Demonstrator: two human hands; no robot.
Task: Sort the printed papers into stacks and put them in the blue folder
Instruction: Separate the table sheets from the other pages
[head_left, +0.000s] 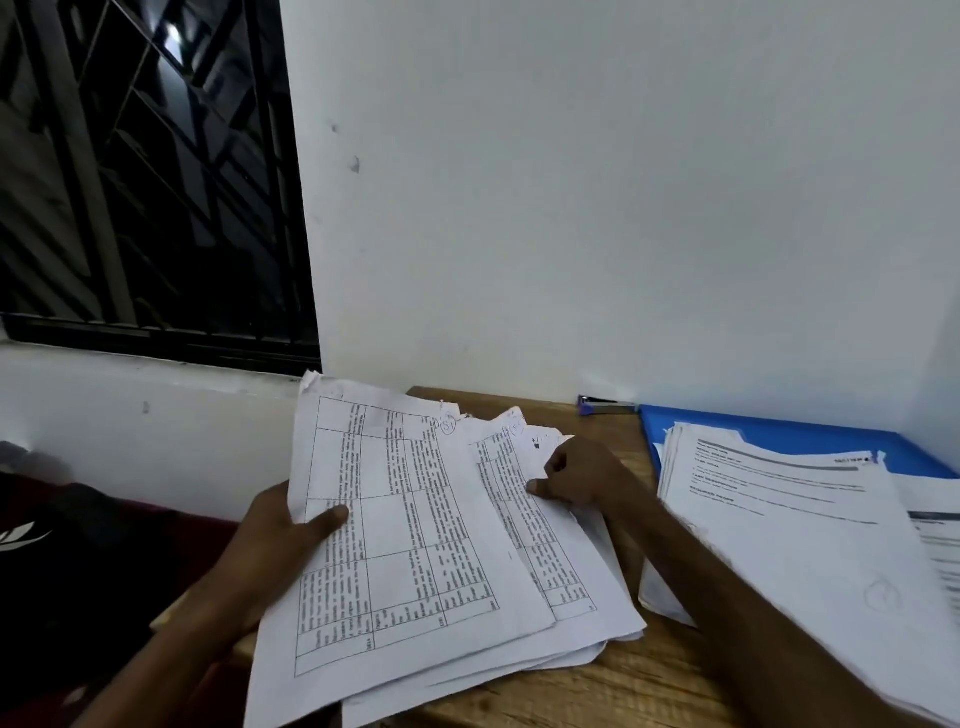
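My left hand (280, 540) grips the left edge of a sheaf of printed papers (415, 525) with tables on them, thumb on top, lifted above the wooden table (623, 686). My right hand (576, 478) pinches the far right part of the underlying sheets (550, 556), which fan out to the right. The blue folder (810, 434) lies open at the right against the wall, with another stack of printed papers (779, 525) on it.
A blue stapler (605, 405) lies at the wall beside the folder. A barred dark window (145, 176) is at the upper left. Dark cloth (78, 566) lies left of the table. A white wall rises behind the table.
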